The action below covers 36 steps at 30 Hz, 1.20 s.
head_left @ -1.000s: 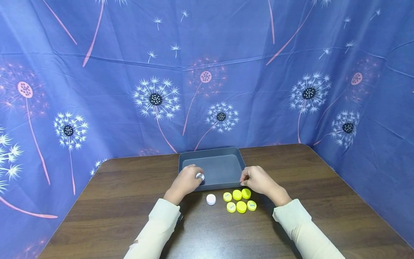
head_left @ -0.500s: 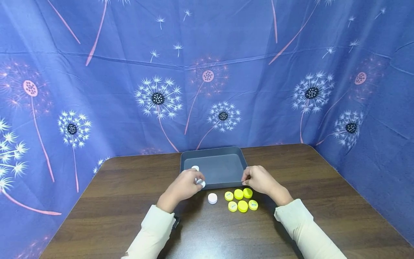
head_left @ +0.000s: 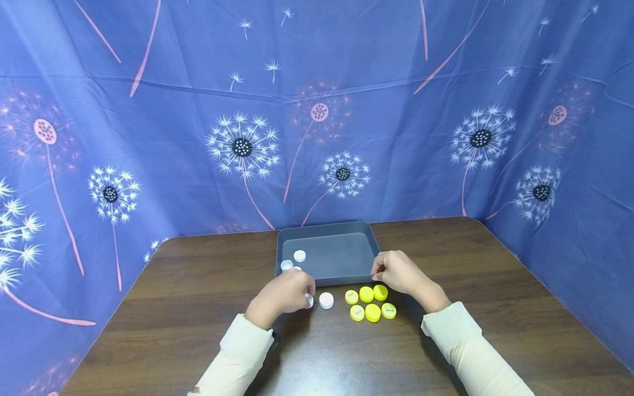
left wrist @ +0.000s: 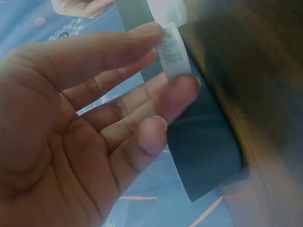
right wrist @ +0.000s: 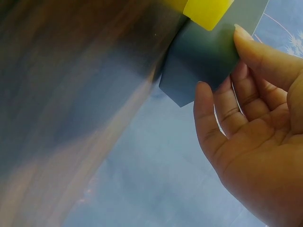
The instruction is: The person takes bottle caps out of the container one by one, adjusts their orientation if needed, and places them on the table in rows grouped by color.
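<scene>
My left hand pinches a white bottle cap between thumb and fingers, with small dark writing on the cap's side. It is in front of the tray, just left of another white bottle cap on the table. Inside the left part of the dark grey tray lie a few more white caps, one partly hidden by my hand. My right hand grips the tray's wall near its front right corner, thumb on the outer side in the right wrist view. Several yellow bottle caps sit in two rows before the tray.
The brown wooden table carries everything. Behind it and at both sides hangs a blue cloth with dandelion prints, close to the table's back edge.
My left hand has moved from over the tray, across its front rim, down toward the table with the white cap. White caps in the tray have come into sight. My right hand stays put.
</scene>
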### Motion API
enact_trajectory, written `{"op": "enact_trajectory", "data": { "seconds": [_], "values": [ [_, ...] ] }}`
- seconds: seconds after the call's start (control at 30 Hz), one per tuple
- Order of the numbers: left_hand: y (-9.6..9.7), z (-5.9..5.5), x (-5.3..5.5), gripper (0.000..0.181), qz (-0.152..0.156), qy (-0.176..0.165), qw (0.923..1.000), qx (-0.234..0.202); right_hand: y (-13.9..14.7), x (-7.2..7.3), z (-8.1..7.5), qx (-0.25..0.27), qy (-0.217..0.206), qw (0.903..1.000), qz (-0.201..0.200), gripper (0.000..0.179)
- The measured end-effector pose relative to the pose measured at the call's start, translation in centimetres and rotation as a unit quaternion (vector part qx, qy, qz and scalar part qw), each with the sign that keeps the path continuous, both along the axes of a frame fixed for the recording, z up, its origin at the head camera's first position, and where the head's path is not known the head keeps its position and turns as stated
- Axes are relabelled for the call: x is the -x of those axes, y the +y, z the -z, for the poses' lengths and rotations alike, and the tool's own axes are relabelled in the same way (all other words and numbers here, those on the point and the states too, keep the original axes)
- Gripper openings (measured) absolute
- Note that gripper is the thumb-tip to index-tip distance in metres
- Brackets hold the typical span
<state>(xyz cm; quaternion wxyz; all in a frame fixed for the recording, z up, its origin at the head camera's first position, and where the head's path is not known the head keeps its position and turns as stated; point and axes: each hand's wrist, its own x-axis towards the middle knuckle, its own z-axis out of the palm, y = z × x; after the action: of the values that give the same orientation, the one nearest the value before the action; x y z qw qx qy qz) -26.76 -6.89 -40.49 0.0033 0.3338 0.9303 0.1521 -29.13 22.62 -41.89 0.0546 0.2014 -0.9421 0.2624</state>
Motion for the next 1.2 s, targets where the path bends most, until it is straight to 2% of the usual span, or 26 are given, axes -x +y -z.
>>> {"op": "enact_trajectory", "data": {
  "seconds": [0.2,0.37,0.7,0.83,1.03,1.2],
  "values": [
    [0.74,0.33,-0.60,0.015,-0.043,0.004,0.9981,0.045,-0.09,0.04,-0.24,-0.003,-0.004,0.9999,0.009,0.019],
    [1.09,0.45,-0.77,0.017,-0.063,-0.004,0.9967,0.050,-0.12,0.10,-0.25,-0.003,0.001,1.0000,0.004,0.020],
    [0.85,0.35,-0.76,0.016,-0.056,-0.009,0.9971,0.051,-0.22,0.02,-0.38,-0.001,-0.005,1.0000,0.008,0.018],
    [0.85,0.27,-0.76,0.017,-0.063,-0.018,0.9962,0.058,-0.16,-0.02,-0.25,0.003,-0.009,0.9999,0.011,0.019],
    [0.88,0.23,-0.90,0.019,-0.071,-0.010,0.9958,0.057,-0.05,0.04,0.04,0.004,-0.006,0.9999,0.009,0.021],
    [0.67,0.22,-1.04,0.021,-0.066,-0.007,0.9966,0.048,-0.07,0.07,0.07,0.007,-0.001,1.0000,0.000,0.021]
  ]
}}
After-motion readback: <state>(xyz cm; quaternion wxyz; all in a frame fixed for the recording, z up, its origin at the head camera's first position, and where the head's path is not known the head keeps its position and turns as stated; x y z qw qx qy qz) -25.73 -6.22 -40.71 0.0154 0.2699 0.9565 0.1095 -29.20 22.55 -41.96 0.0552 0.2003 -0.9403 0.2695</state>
